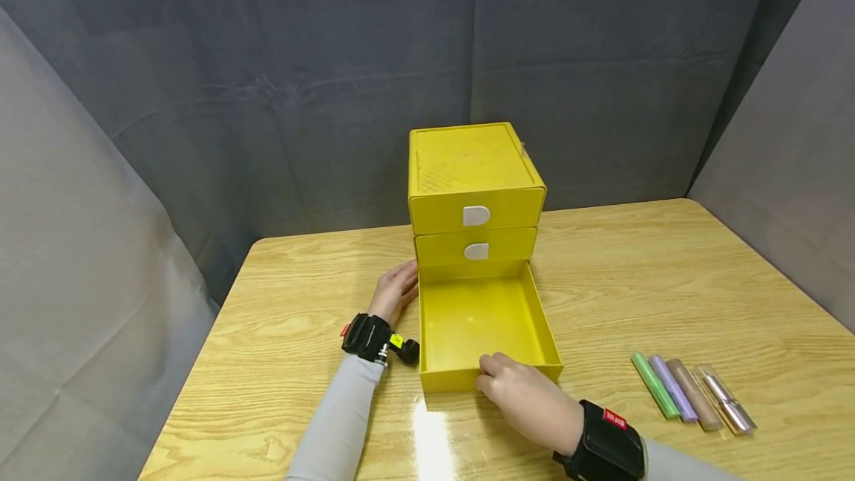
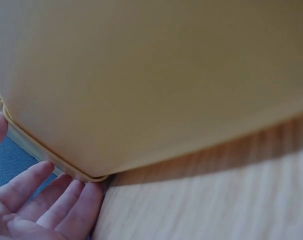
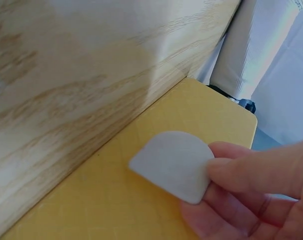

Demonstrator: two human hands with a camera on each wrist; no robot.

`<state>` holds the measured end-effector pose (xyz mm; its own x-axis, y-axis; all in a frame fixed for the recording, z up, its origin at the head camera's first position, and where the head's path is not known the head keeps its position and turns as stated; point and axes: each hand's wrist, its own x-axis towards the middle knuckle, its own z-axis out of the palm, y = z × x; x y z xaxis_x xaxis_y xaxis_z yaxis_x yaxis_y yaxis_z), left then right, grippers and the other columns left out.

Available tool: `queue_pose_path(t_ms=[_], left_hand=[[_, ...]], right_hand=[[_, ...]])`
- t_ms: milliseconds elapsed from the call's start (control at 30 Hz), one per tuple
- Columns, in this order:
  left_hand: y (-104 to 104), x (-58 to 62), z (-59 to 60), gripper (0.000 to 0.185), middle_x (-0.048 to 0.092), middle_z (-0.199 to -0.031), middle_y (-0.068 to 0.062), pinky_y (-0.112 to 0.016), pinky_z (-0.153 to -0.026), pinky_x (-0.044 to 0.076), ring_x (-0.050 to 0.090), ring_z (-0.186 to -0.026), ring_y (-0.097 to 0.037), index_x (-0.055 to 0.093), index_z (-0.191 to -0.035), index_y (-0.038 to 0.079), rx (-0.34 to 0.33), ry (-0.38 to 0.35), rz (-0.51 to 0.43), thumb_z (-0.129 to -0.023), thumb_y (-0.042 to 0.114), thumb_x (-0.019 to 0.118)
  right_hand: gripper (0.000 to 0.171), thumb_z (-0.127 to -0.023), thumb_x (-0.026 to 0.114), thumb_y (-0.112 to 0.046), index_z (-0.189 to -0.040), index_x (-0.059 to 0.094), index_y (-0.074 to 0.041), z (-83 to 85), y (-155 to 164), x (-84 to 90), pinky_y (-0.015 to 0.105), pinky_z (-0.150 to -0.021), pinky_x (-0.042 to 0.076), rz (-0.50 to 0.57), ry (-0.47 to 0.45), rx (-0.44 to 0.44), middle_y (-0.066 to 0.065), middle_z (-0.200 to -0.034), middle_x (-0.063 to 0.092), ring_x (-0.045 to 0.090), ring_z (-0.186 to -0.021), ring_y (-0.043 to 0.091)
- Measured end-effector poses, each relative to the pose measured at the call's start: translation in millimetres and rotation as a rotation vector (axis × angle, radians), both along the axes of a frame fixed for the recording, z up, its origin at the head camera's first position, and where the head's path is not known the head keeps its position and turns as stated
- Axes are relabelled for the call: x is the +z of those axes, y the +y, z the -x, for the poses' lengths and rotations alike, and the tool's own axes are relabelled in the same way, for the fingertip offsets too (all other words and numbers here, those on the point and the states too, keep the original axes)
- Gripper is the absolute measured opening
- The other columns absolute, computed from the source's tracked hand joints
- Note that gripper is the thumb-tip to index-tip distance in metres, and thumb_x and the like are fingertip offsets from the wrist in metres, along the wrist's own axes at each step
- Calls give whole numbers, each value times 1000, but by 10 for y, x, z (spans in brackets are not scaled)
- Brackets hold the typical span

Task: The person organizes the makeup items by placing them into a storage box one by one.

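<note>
1. Wooden bench (image 1: 668,280), pale and grained, carries everything; grey curtains close it in at the far side, left and right.
2. Yellow drawer cabinet (image 1: 473,169) stands at the far middle of the bench, with its two upper drawers closed, each showing a white tab.
3. Bottom drawer (image 1: 477,321) is pulled out toward the near side, its tray open to view.
4. Left hand (image 1: 395,290) lies flat on the bench against the cabinet's lower left corner, fingers (image 2: 66,200) straight and relaxed, holding nothing.
5. Right hand (image 1: 524,396) is at the drawer's near front wall, fingers (image 3: 251,172) pinching its white handle tab (image 3: 171,162).
6. Five slim tubes (image 1: 691,392), green, lilac, brown and two clear, lie side by side on the near right, well apart from the drawer.
</note>
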<state>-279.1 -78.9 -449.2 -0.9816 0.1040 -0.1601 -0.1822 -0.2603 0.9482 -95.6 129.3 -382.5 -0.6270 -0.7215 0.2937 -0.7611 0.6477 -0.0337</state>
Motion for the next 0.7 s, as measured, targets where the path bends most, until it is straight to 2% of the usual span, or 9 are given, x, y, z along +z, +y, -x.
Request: queue_pose_path(t_ms=[133,233,367,500,567,700], left_hand=[[-2,1,2,46,48,-133,-15,-37,-98,41,47,-121,-25,48,-130,-1,1,-9,-4,-92,25,55],[-6,2,-2,45,49,-132,-13,-35,-98,42,48,-120,-24,49,-129,1,0,-17,-3,-92,26,56],[-12,8,-8,47,48,-133,-13,-35,-98,42,47,-120,-24,48,-130,2,-9,-14,9,-92,27,56],[-16,7,-7,49,46,-135,-14,-36,-99,40,46,-122,-25,46,-132,1,-20,-7,17,-92,28,55],[-17,2,-8,50,46,-135,-14,-36,-100,40,46,-122,-25,46,-132,1,-24,2,20,-92,29,55],[-23,-11,-35,52,50,-131,-13,-35,-97,43,50,-118,-23,48,-130,0,-30,53,16,-90,33,58]], right_hand=[[15,-76,67,6,-80,66,-8,-10,14,36,13,-55,38,-1,-27,11,-4,-73,44,38,-65,7],[14,-78,67,2,-85,66,-9,-26,35,115,16,-58,43,4,-90,32,-3,-77,51,46,-69,7],[15,-80,68,-4,-92,66,-13,-42,91,256,15,-61,45,88,-140,95,-4,-82,57,53,-72,5],[22,-76,71,-3,-95,67,-13,-24,204,460,12,-63,46,192,-72,121,-3,-87,60,56,-74,5],[26,-73,73,-1,-97,67,-11,-4,291,605,14,-64,49,214,-32,82,-1,-90,62,59,-76,8],[32,-71,75,-1,-101,66,-7,33,520,862,25,-68,54,227,19,-74,4,-96,64,62,-83,16]])
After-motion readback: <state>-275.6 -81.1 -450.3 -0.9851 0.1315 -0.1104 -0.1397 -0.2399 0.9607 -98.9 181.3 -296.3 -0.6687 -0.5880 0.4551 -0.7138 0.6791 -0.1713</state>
